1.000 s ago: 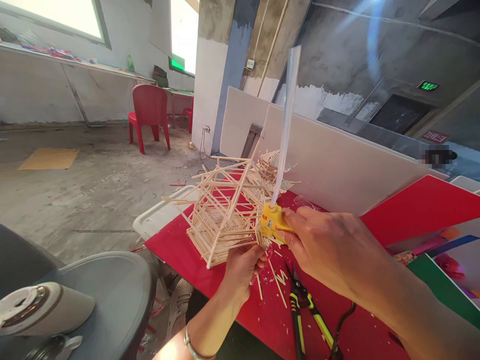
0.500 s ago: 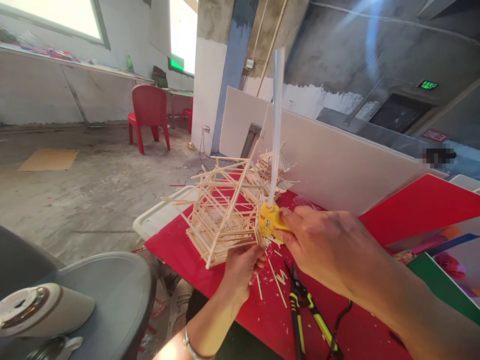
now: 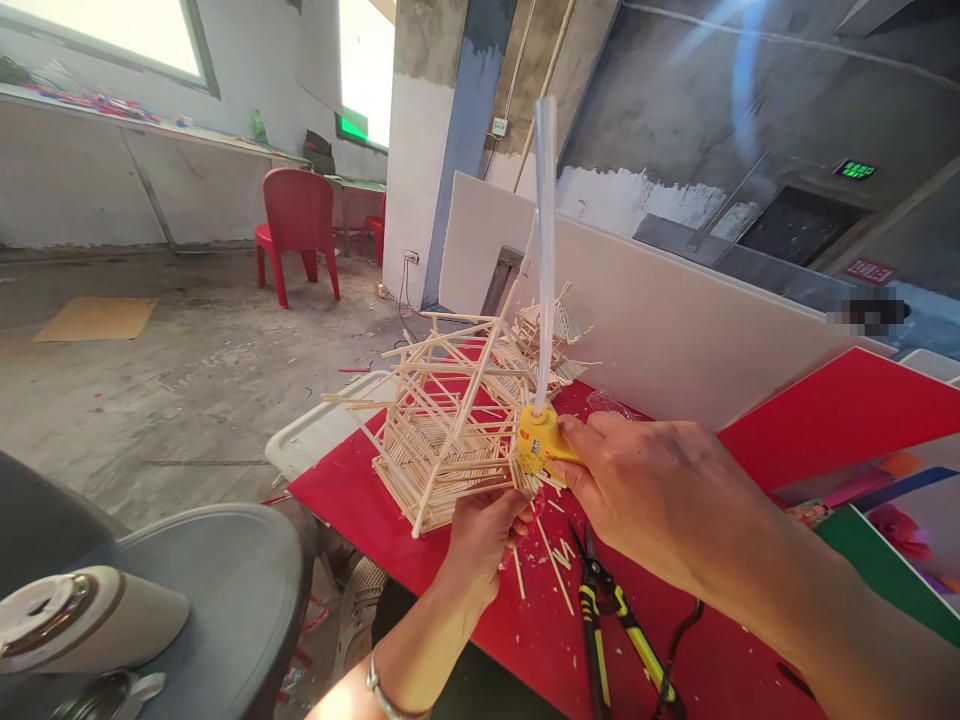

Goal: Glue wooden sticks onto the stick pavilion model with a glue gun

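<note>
My right hand (image 3: 637, 470) is wrapped round a yellow hot glue gun (image 3: 536, 440), with a long clear glue stick (image 3: 546, 250) standing up out of its back. The gun's nozzle is hidden behind my left hand and the sticks. My left hand (image 3: 487, 535) is closed in a pinch on a thin wooden stick (image 3: 480, 491) at the near right side of a house-like frame (image 3: 442, 430) built of such sticks. Its fingertips are just below the glue gun. Beneath my right hand, pruning shears (image 3: 600, 590) with black and yellow handles lie with their blades slightly apart.
The red tabletop (image 3: 517, 640) bears loose stick offcuts (image 3: 561, 555). Behind the frame stands a smaller stick pagoda (image 3: 551, 335), backed by a white board (image 3: 660, 330). A grey stool (image 3: 232, 590) at left holds a white thermos (image 3: 97, 615). A dark cord (image 3: 681, 640) runs near the shears.
The top of the glue stick has swung slightly left as the glue gun tilts a little. Both hands stay almost in the same place.
</note>
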A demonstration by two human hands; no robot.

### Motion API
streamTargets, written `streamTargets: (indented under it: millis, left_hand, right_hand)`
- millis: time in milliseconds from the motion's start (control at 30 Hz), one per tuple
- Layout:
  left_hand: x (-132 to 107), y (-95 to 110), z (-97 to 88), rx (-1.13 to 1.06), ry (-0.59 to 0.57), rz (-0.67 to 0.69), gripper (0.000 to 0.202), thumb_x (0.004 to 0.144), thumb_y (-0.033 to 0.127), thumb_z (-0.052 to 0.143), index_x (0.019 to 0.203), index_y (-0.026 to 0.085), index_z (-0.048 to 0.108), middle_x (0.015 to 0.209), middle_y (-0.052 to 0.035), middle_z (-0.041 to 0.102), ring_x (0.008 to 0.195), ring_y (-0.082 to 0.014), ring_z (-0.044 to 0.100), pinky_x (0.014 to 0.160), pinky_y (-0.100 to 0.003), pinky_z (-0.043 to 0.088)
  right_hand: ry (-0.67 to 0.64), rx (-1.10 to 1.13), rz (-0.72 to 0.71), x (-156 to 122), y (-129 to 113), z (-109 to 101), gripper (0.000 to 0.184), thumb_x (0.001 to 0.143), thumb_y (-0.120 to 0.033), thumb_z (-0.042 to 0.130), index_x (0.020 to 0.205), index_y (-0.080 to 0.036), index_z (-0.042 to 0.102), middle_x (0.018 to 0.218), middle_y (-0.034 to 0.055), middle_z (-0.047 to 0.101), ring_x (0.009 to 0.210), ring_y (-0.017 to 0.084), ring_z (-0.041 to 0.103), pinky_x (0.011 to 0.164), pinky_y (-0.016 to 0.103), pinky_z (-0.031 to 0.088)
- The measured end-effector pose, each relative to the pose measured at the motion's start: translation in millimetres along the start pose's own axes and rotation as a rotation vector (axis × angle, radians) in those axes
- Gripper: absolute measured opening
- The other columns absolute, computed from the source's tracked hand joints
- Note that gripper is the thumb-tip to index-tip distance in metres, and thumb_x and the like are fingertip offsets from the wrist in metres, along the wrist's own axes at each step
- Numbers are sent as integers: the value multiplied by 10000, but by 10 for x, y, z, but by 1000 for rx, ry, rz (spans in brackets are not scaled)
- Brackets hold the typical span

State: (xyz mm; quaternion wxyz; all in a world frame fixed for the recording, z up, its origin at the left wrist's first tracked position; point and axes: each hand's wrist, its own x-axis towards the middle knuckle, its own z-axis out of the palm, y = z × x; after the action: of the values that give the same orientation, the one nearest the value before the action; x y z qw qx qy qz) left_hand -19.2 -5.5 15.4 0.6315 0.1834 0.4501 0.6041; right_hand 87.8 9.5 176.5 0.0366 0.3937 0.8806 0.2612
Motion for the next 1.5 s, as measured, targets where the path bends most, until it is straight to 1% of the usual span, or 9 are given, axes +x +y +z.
streamTargets:
  millis: [400,633,733,833,967,1100,1200,1400,1500]
  left_hand:
    - [-2,7,-2,-9,-14,21,142,645,223,684,538,142,638,517,-16,584,458,-98,474,450,-231,304]
    - [10,7,-8,4,-14,20,156,643,246,698,539,143,644,516,-19,587,459,-101,478,446,-231,305]
    - [19,-1,-5,7,-12,14,158,639,242,690,526,144,637,514,-20,585,454,-100,476,441,-231,300]
    - [28,-5,3,11,-2,17,147,632,237,680,524,147,636,511,-18,582,449,-100,472,435,-231,297]
    - [28,6,11,11,0,37,137,632,241,681,536,151,641,514,-16,587,456,-101,477,446,-231,319]
    - [24,12,13,24,9,31,142,630,261,700,559,150,647,523,-20,597,458,-103,483,447,-228,317]
    - [34,7,16,32,19,36,141,619,264,706,563,152,642,523,-20,602,457,-104,490,443,-226,314]
    - [70,1,13,45,33,32,155,601,275,735,590,153,640,519,-10,597,454,-100,483,444,-221,315]
    - [81,5,0,57,19,32,189,605,291,760,582,150,636,525,-9,592,461,-95,476,444,-221,310]
  right_hand:
    - [-18,22,-7,19,-11,-19,208,847,-169,509,990,-192,658,751,40,685,545,151,611,449,273,194]
    - [-46,52,-19,52,14,-9,216,814,-170,542,996,-197,656,748,40,683,511,151,585,448,278,180]
    - [4,65,-22,14,26,36,177,832,-193,534,971,-209,643,736,31,668,511,158,573,453,277,191]
    - [95,87,-13,-84,33,116,156,868,-220,509,958,-218,636,704,15,642,516,156,560,468,279,207]
    - [166,120,59,-221,39,223,200,913,-271,483,1011,-222,650,703,12,645,533,162,579,482,295,216]
    - [159,141,97,-252,57,276,206,922,-284,481,1021,-225,652,746,15,661,573,177,622,506,302,255]
    - [132,153,116,-216,67,269,195,921,-280,486,1023,-227,644,765,16,669,585,187,636,507,307,256]
    - [125,160,100,-177,78,200,121,901,-267,528,963,-220,620,749,13,658,533,166,590,473,295,213]
    - [140,217,88,-225,112,207,105,901,-265,538,958,-223,615,761,9,663,571,165,599,481,292,237]
